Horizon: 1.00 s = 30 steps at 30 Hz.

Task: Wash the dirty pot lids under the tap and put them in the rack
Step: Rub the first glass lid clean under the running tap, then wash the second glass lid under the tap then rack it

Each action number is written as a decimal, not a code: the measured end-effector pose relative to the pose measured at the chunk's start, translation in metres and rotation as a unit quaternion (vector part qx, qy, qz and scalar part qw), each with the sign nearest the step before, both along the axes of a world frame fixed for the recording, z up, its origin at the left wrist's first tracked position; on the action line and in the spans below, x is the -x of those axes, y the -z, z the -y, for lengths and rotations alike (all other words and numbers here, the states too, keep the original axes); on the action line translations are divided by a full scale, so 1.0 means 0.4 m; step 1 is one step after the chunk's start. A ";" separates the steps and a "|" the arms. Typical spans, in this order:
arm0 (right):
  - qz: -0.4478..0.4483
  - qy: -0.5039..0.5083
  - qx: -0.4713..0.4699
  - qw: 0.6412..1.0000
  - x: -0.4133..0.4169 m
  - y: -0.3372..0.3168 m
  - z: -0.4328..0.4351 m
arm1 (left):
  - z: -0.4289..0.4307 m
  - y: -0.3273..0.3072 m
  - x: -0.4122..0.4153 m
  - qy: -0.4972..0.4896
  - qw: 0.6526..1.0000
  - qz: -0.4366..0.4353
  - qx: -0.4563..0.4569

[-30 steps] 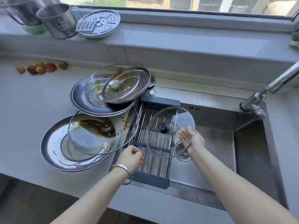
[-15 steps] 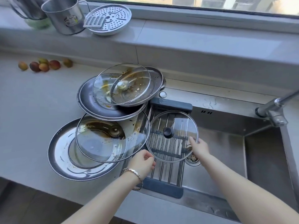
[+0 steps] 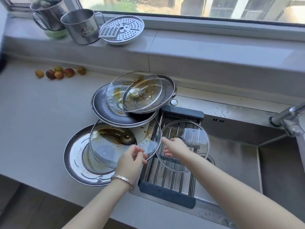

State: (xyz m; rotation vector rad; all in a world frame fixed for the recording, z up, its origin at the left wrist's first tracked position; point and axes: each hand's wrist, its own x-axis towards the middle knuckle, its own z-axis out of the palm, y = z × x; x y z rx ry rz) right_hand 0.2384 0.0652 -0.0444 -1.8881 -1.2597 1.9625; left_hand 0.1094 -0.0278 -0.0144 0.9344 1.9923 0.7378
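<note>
A dirty glass lid (image 3: 115, 142) with brown residue lies on a large steel lid (image 3: 72, 161) at the counter's edge. My left hand (image 3: 132, 162) pinches its near rim. My right hand (image 3: 175, 148) is open, fingers stretched left, index tip at that lid's right rim. Under the right hand a clean glass lid (image 3: 196, 138) lies flat on the roll-up rack (image 3: 166, 194) across the sink's left side. Behind, two greasy glass lids (image 3: 142, 90) rest on stacked steel lids (image 3: 105, 113).
The steel sink (image 3: 234, 162) lies to the right, with the tap (image 3: 287, 119) at its back right. Several small fruits (image 3: 57, 72) lie on the counter at the left. Steel mugs (image 3: 82, 25) and a perforated steamer plate (image 3: 123, 30) stand on the window sill.
My right hand set the clean glass lid down on the rack, let go and moved left to the dirty glass lid. My left hand went forward onto that lid's near rim.
</note>
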 end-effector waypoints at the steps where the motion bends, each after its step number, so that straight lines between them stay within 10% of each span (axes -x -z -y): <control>1: -0.033 0.047 0.054 0.997 0.026 0.005 0.006 | 0.002 -0.003 0.026 -0.013 0.999 -0.039 -0.023; 7: -0.145 0.210 0.131 0.958 0.107 0.027 0.037 | 0.028 -0.019 0.127 -0.089 0.988 -0.110 -0.055; 16: -0.145 0.192 0.102 0.965 0.057 0.004 0.058 | 0.031 -0.053 0.195 -0.195 0.966 -0.165 -0.048; 23: -0.158 0.136 0.117 0.971 -0.091 -0.028 0.083 | 0.013 -0.051 0.276 -0.286 0.944 0.149 0.067; 30: -0.111 0.076 0.049 0.990 -0.291 -0.092 0.090 | 0.013 -0.016 0.126 -0.225 0.922 0.274 0.156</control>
